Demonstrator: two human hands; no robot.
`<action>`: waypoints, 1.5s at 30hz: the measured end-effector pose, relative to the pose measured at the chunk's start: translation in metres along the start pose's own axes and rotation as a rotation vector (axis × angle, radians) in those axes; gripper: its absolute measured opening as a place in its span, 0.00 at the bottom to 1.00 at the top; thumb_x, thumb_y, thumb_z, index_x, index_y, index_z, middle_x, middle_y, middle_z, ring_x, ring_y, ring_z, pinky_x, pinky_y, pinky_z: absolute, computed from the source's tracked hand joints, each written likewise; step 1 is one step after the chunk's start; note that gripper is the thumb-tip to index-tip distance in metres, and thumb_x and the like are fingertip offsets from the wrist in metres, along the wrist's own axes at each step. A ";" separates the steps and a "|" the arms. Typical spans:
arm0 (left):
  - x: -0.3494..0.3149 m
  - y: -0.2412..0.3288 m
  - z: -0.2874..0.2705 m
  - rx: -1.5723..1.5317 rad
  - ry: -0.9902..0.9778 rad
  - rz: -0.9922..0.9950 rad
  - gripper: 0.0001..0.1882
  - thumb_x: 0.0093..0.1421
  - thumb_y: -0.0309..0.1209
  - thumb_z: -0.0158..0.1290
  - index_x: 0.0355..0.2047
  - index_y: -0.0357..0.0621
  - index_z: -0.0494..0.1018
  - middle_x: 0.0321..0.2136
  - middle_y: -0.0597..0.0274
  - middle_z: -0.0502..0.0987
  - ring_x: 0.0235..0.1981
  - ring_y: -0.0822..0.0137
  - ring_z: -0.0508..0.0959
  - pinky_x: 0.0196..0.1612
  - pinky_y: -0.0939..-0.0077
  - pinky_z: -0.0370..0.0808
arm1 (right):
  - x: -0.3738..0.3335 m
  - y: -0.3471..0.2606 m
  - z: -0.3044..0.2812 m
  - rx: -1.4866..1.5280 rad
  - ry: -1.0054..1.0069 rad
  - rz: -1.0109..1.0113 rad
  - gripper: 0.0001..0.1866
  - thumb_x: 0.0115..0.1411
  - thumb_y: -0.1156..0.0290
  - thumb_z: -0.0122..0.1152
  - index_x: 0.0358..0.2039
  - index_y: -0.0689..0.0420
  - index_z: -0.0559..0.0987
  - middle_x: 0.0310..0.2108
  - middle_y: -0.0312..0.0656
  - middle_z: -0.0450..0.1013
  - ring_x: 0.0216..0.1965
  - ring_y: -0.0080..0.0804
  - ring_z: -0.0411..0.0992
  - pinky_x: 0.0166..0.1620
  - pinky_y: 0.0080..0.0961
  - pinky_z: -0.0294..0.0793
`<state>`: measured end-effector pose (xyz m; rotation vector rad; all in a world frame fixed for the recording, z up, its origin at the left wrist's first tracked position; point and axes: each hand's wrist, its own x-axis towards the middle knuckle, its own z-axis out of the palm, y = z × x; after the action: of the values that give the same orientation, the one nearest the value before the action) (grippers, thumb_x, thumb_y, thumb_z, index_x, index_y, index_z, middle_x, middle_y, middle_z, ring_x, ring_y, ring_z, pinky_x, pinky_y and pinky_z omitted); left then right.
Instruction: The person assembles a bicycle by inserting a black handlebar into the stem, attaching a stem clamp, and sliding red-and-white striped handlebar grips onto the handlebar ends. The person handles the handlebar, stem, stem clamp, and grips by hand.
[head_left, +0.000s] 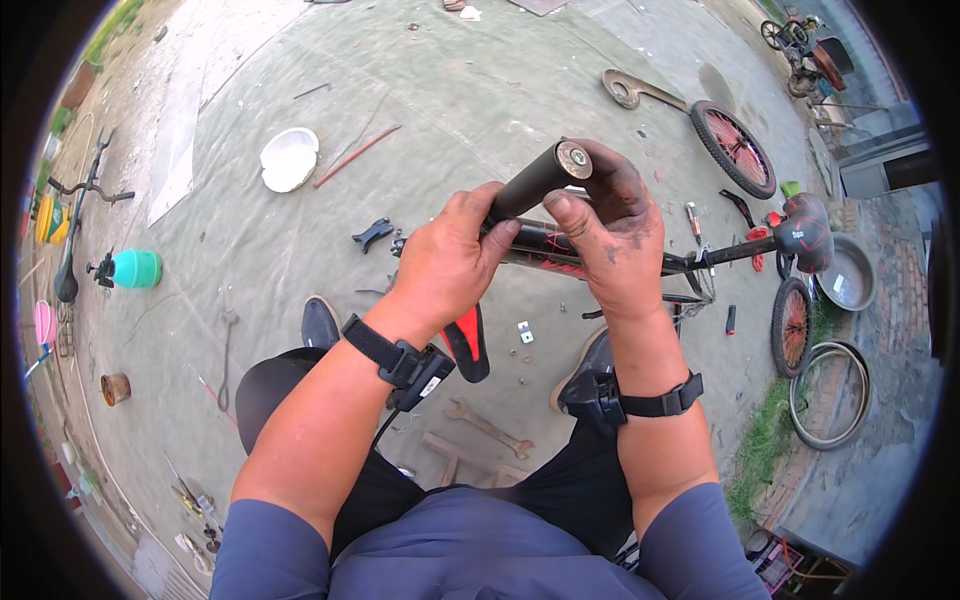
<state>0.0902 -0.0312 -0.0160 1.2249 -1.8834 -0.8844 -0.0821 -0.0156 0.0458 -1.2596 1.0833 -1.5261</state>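
"Where's the black tube?"
"Over the ground; left hand clasps its base, right hand half-curls round its top, grip unclear."
"Risk?"
"Grimy fingers could slip, tipping the bicycle frame."

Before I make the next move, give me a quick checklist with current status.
1. Left hand on the black tube: ok, thumb and fingers wrapped around its lower part.
2. Right hand gripping firmly: cannot tell, it curls at the upper end with contact partly hidden.
3. Silver end face uncovered: ok, no finger across it.
4. Wheels off the frame: ok, upper red-spoked wheel and lower red-spoked wheel both sit apart from it.
5. Wrench in hand: not ok, on the ground between the legs.
6. Small metal plate put away: not ok, loose on the ground between the shoes.
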 end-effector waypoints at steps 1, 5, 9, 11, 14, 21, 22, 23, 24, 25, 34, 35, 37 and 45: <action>0.000 0.000 -0.001 0.003 0.004 0.007 0.20 0.70 0.41 0.56 0.58 0.52 0.69 0.42 0.52 0.79 0.37 0.46 0.83 0.36 0.54 0.79 | 0.001 -0.004 0.001 -0.002 0.004 -0.020 0.27 0.59 0.79 0.74 0.58 0.64 0.75 0.50 0.42 0.77 0.50 0.28 0.77 0.51 0.27 0.82; 0.000 0.000 0.000 0.014 0.005 0.032 0.20 0.70 0.40 0.56 0.58 0.51 0.69 0.42 0.51 0.79 0.37 0.46 0.83 0.36 0.54 0.79 | 0.005 -0.009 -0.002 -0.047 0.025 -0.069 0.19 0.62 0.79 0.71 0.53 0.66 0.79 0.48 0.41 0.77 0.50 0.27 0.77 0.52 0.24 0.80; 0.001 0.000 0.001 0.031 0.008 0.049 0.20 0.70 0.40 0.56 0.58 0.51 0.68 0.42 0.51 0.79 0.37 0.45 0.83 0.37 0.54 0.79 | 0.006 -0.008 -0.002 -0.075 0.031 -0.108 0.17 0.63 0.80 0.69 0.52 0.66 0.80 0.47 0.41 0.77 0.48 0.26 0.78 0.50 0.23 0.80; 0.002 0.001 0.000 0.032 0.005 0.043 0.20 0.70 0.40 0.56 0.58 0.51 0.68 0.42 0.51 0.79 0.37 0.45 0.83 0.36 0.53 0.79 | 0.007 -0.008 -0.001 -0.097 0.036 -0.140 0.16 0.63 0.81 0.69 0.51 0.65 0.80 0.48 0.42 0.77 0.47 0.26 0.78 0.49 0.22 0.81; 0.002 -0.001 0.001 0.033 0.010 0.055 0.19 0.70 0.40 0.56 0.58 0.52 0.68 0.42 0.51 0.79 0.36 0.44 0.82 0.36 0.53 0.79 | 0.008 -0.011 -0.001 -0.144 0.033 -0.184 0.16 0.63 0.82 0.68 0.51 0.65 0.81 0.48 0.42 0.77 0.47 0.26 0.78 0.48 0.21 0.82; 0.001 0.001 0.000 0.055 0.010 0.071 0.19 0.70 0.39 0.56 0.57 0.52 0.68 0.40 0.51 0.78 0.34 0.43 0.82 0.34 0.51 0.79 | 0.008 -0.018 -0.002 -0.169 0.036 -0.217 0.15 0.63 0.84 0.67 0.51 0.68 0.81 0.49 0.45 0.78 0.49 0.29 0.78 0.53 0.25 0.80; 0.002 0.001 0.000 0.043 0.009 0.070 0.19 0.70 0.40 0.56 0.57 0.52 0.68 0.40 0.51 0.78 0.34 0.43 0.82 0.34 0.51 0.79 | 0.007 -0.020 -0.002 -0.175 0.041 -0.205 0.15 0.63 0.83 0.67 0.51 0.68 0.80 0.49 0.46 0.79 0.50 0.30 0.78 0.55 0.28 0.79; 0.002 0.001 -0.001 0.033 0.009 0.067 0.19 0.69 0.40 0.56 0.57 0.52 0.68 0.40 0.51 0.78 0.34 0.43 0.82 0.34 0.51 0.79 | 0.007 -0.019 -0.001 -0.173 0.043 -0.210 0.15 0.63 0.84 0.67 0.51 0.68 0.81 0.49 0.45 0.78 0.48 0.29 0.78 0.53 0.25 0.80; 0.001 0.001 -0.001 0.023 0.009 0.064 0.19 0.69 0.40 0.56 0.57 0.52 0.68 0.40 0.51 0.78 0.34 0.43 0.82 0.34 0.51 0.79 | 0.007 -0.019 -0.001 -0.172 0.045 -0.215 0.15 0.62 0.84 0.67 0.50 0.67 0.81 0.49 0.44 0.78 0.47 0.27 0.79 0.50 0.23 0.81; 0.001 0.000 -0.001 0.027 0.013 0.069 0.19 0.69 0.40 0.56 0.57 0.52 0.69 0.40 0.51 0.78 0.34 0.43 0.82 0.34 0.51 0.78 | 0.008 -0.018 0.000 -0.171 0.047 -0.219 0.15 0.62 0.85 0.67 0.50 0.67 0.81 0.49 0.44 0.77 0.45 0.26 0.79 0.47 0.20 0.82; 0.000 0.001 0.000 0.034 0.018 0.054 0.19 0.69 0.40 0.56 0.57 0.51 0.70 0.40 0.51 0.78 0.33 0.44 0.82 0.34 0.51 0.78 | 0.008 -0.017 0.001 -0.197 0.049 -0.249 0.14 0.62 0.86 0.67 0.49 0.67 0.81 0.49 0.44 0.78 0.45 0.26 0.79 0.47 0.21 0.82; 0.000 0.001 0.000 0.034 0.016 0.050 0.19 0.69 0.40 0.56 0.57 0.50 0.70 0.40 0.51 0.78 0.33 0.44 0.82 0.34 0.51 0.78 | 0.008 -0.018 0.002 -0.191 0.055 -0.245 0.14 0.62 0.86 0.67 0.48 0.67 0.81 0.49 0.44 0.78 0.45 0.27 0.79 0.47 0.21 0.82; 0.000 0.001 0.000 0.035 0.016 0.050 0.19 0.69 0.40 0.56 0.57 0.50 0.70 0.40 0.51 0.78 0.33 0.44 0.82 0.34 0.51 0.78 | 0.007 -0.018 0.003 -0.180 0.066 -0.235 0.14 0.62 0.86 0.67 0.48 0.67 0.81 0.49 0.44 0.78 0.45 0.27 0.79 0.46 0.22 0.82; 0.001 0.001 0.001 0.042 0.019 0.056 0.20 0.69 0.41 0.56 0.57 0.50 0.70 0.40 0.51 0.78 0.34 0.44 0.82 0.34 0.52 0.79 | 0.009 -0.016 0.001 -0.225 0.039 -0.247 0.13 0.62 0.84 0.68 0.47 0.65 0.82 0.50 0.44 0.77 0.47 0.27 0.78 0.45 0.21 0.82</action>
<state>0.0890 -0.0319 -0.0155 1.1951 -1.9211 -0.8042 -0.0839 -0.0202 0.0630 -1.5718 1.1848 -1.6506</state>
